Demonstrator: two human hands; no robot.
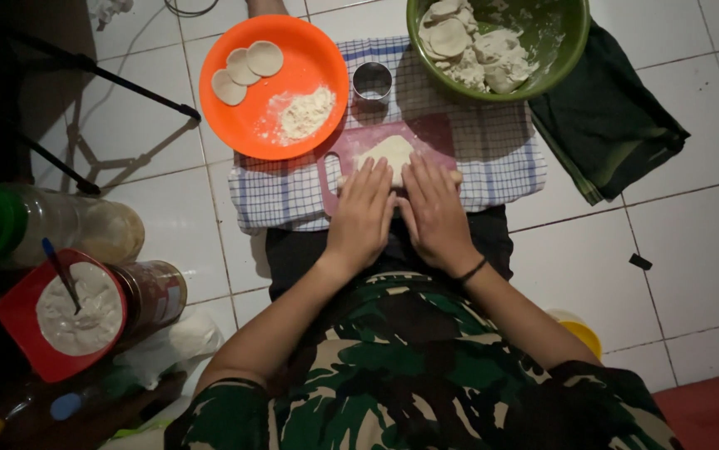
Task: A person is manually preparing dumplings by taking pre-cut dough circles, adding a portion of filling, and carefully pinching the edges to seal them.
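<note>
Left hand [362, 215]: flat, palm down, fingers together, pressing a rolling pin [457, 177] mostly hidden beneath both hands.
Right hand [434, 212]: flat beside the left, fingers together, on the same pin.
Dough [386, 152]: pale sheet on the red cutting board [434, 132], just beyond the fingertips.
Board's place: on a checked cloth [501, 158].
Far left: orange plate [309, 58] with dough rounds [247, 65] and flour.
Far right: green bowl [572, 46] of dough scraps.
Between them: metal ring cutter [372, 81].
</note>
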